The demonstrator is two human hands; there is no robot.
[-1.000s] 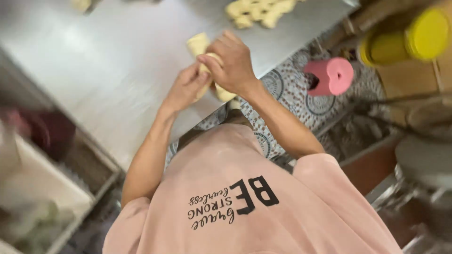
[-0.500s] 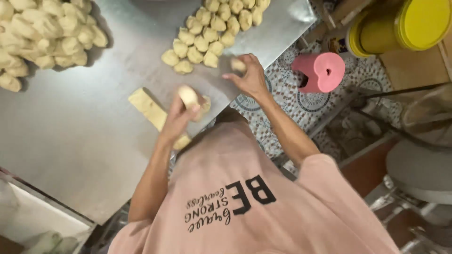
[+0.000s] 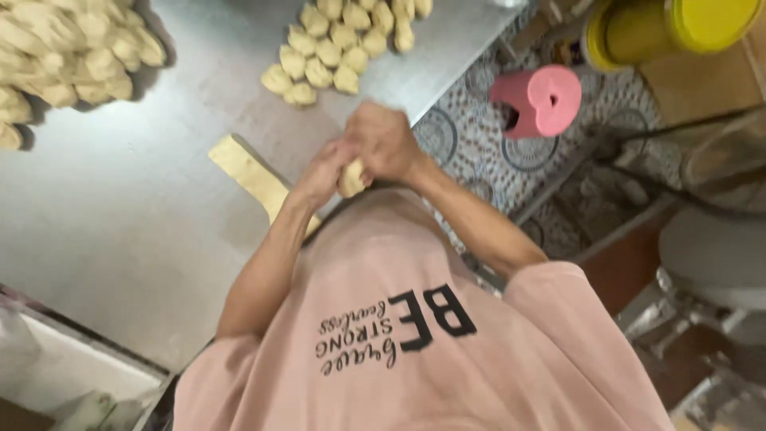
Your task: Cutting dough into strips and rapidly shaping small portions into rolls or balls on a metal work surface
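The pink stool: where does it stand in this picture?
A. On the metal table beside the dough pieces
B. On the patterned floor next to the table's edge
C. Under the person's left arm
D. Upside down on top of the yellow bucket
B: the pink stool stands on the patterned floor, off the metal table and below the yellow bucket.

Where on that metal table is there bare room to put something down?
The metal table is bare left of the dough strip, below the big dough heap. A narrower gap lies between that heap and the smaller dough pieces. It is crowded around both hands.
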